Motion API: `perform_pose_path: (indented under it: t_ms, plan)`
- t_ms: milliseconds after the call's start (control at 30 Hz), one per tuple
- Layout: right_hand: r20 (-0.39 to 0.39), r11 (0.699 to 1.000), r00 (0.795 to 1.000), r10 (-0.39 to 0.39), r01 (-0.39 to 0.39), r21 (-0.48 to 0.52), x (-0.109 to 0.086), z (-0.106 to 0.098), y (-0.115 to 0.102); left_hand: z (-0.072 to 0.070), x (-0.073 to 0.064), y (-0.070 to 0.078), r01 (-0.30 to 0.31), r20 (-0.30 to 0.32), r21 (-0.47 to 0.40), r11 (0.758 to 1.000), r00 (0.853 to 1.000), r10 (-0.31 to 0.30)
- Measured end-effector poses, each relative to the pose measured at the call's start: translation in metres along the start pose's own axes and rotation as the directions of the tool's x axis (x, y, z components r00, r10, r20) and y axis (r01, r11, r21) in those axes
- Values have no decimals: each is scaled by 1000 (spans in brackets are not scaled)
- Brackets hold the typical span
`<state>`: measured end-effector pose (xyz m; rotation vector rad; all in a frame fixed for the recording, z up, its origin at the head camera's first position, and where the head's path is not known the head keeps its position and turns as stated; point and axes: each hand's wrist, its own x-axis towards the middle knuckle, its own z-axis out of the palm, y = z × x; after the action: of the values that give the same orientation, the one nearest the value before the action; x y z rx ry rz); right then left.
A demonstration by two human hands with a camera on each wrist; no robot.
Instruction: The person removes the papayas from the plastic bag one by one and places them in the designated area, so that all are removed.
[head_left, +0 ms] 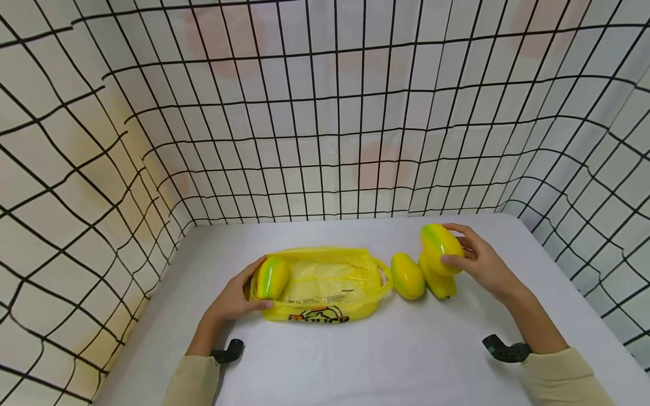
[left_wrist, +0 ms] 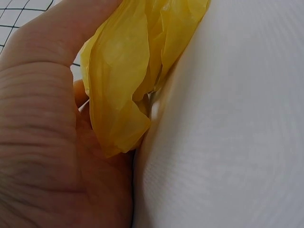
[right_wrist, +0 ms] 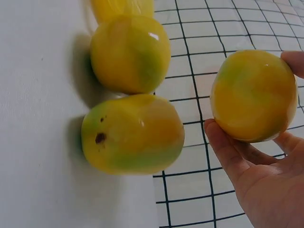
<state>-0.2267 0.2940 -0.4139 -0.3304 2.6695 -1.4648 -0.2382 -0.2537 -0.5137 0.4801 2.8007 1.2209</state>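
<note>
A yellow plastic bag (head_left: 363, 309) with dark printing lies spread on the table, its mouth facing up. One yellow-green mango (head_left: 274, 277) sits inside its left end. My left hand (head_left: 235, 298) grips the bag around that end, thumb on the near rim; in the left wrist view crumpled bag film (left_wrist: 118, 76) lies against the palm. On the right, my right hand (head_left: 484, 262) holds another mango (head_left: 440, 248) above the table between thumb and fingers. Beneath it and beside it rest two more mangoes, one upright-lying (head_left: 407, 276) and one with a dark stem spot (right_wrist: 133, 135).
The white table (head_left: 386, 361) carries the bag and fruit. Black wire mesh (head_left: 325, 135) rises behind it and along both sides, with pale cloth behind the mesh. A bag handle loop (head_left: 386, 276) reaches toward the loose mangoes.
</note>
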Motion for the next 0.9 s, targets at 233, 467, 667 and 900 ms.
perform_pose_path:
  t_ms: [233, 467, 667, 900]
  plan:
    - [-15, 1000, 1000, 3, -4, -24, -4, -9, 3, 0, 1, -2, -28, -5, -5, 1000, 1000, 28]
    - [-33, 999, 999, 13, -14, -32, -5, -17, 13, 1, 2, -4, -35, -3, -10, 999, 999, 35]
    - [-70, 999, 997, 30, -32, -24, -6, -21, 24, 0, 2, -2, -29, -7, -5, 1000, 1000, 29]
    - [-89, 997, 994, 64, -67, -32, -10, -23, 34, 1, 1, -1, -26, 1, -10, 1000, 1000, 26]
